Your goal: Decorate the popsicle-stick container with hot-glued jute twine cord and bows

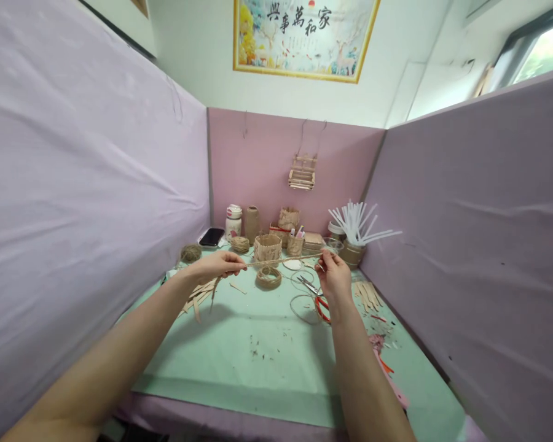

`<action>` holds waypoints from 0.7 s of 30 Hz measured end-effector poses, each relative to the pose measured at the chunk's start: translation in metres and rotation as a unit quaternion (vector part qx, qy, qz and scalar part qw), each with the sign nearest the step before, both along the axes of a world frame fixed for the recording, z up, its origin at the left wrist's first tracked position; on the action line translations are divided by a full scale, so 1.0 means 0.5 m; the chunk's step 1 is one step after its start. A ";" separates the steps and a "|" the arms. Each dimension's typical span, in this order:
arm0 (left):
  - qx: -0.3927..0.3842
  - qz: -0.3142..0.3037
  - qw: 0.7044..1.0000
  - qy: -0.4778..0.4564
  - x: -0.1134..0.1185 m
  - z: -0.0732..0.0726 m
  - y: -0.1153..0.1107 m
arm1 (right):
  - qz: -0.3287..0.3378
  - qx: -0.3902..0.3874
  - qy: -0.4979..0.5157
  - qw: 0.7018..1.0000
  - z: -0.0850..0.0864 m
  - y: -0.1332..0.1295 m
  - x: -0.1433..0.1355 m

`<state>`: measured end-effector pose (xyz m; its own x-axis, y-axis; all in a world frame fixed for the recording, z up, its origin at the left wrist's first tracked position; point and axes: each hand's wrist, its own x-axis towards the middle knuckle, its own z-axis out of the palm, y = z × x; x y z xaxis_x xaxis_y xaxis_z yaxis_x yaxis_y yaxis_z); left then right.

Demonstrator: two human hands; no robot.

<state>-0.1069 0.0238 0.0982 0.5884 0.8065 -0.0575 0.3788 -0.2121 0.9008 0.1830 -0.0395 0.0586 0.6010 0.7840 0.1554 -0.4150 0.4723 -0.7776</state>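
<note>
A length of jute twine (283,260) is stretched nearly level above the table between my two hands. My left hand (219,265) pinches one end of the span, and a short tail of it hangs below the fingers. My right hand (334,273) pinches the other end, a little higher. Beneath the span lies a coil of twine (268,278), with a small woven basket (268,248) just behind it. Scissors with red handles (321,307) rest by my right wrist, partly hidden by it. Loose loops of thin cord (303,309) lie beside them.
Flat wooden sticks (198,299) lie at left, more sticks (368,296) at right. Along the back stand a jar (233,222), a twine ball (240,245), a phone (211,237) and a pot of white sticks (354,252). A pink glue gun (396,387) is partly behind my right forearm.
</note>
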 end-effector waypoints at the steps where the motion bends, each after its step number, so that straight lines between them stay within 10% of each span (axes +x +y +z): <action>1: 0.013 0.011 1.000 0.012 -0.007 0.002 0.012 | -0.003 -0.001 0.002 1.000 0.000 0.003 0.004; 13: 0.078 0.090 0.992 0.039 -0.083 0.013 0.084 | -0.014 -0.031 0.030 0.999 -0.012 0.032 0.059; 21: 0.252 0.197 0.939 0.126 -0.051 0.023 0.216 | 0.009 -0.068 0.085 0.994 -0.007 0.130 0.088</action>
